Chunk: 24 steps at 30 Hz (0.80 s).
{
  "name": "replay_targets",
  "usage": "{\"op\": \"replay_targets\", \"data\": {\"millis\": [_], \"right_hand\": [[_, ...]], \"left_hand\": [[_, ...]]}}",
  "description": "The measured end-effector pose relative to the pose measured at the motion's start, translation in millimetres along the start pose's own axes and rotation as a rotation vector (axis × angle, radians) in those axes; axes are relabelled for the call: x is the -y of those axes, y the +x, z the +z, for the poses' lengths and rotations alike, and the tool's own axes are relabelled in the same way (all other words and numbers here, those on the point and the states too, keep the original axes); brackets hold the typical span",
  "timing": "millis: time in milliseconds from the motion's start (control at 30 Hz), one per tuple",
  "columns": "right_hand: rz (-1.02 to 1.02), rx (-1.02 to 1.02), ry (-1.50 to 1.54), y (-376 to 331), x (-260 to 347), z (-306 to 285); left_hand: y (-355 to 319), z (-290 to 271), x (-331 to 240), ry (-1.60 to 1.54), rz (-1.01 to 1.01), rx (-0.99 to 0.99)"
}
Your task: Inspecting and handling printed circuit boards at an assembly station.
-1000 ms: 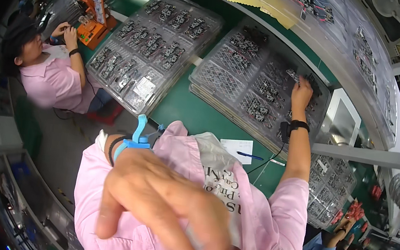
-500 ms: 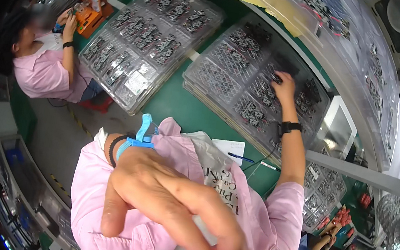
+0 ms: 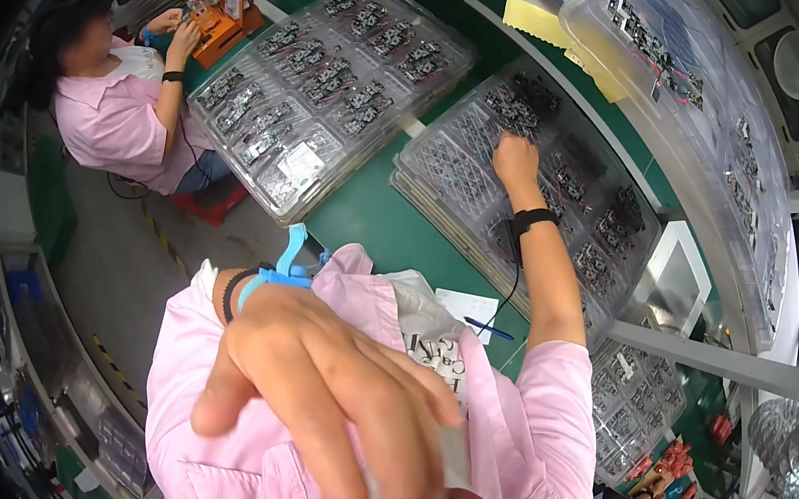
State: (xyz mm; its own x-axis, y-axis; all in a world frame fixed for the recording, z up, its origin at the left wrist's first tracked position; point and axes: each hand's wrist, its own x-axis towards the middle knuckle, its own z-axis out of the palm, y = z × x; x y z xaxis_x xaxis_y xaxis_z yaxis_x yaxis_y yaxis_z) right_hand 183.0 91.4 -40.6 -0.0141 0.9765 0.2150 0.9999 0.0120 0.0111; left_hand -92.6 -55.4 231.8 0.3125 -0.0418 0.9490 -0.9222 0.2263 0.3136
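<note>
Head view: your right hand (image 3: 515,160) is stretched out over the clear parts tray (image 3: 619,193) on the green bench (image 3: 364,215), fingers curled down onto a compartment near the tray's middle; whether they pinch a part cannot be told. Your left hand (image 3: 320,391) is raised close to the camera, well short of that tray, fingers spread loosely, gripping nothing visible. A second tray (image 3: 233,132) lies left of it, beside a seated co-worker (image 3: 116,106).
</note>
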Motion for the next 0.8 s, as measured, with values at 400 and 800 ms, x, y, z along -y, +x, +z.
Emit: {"op": "replay_targets", "data": {"millis": [400,800], "right_hand": [[0.379,-0.196,2.140,-114.0,96.1,-209.2],[0.142,-0.074,2.211,-172.1,95.9,-254.6]], "left_hand": [[-81.7,-17.2,29.5,0.891,-0.870,-0.764],[-48.0,5.5,23.3,0.521,-0.792,-0.715]]}}
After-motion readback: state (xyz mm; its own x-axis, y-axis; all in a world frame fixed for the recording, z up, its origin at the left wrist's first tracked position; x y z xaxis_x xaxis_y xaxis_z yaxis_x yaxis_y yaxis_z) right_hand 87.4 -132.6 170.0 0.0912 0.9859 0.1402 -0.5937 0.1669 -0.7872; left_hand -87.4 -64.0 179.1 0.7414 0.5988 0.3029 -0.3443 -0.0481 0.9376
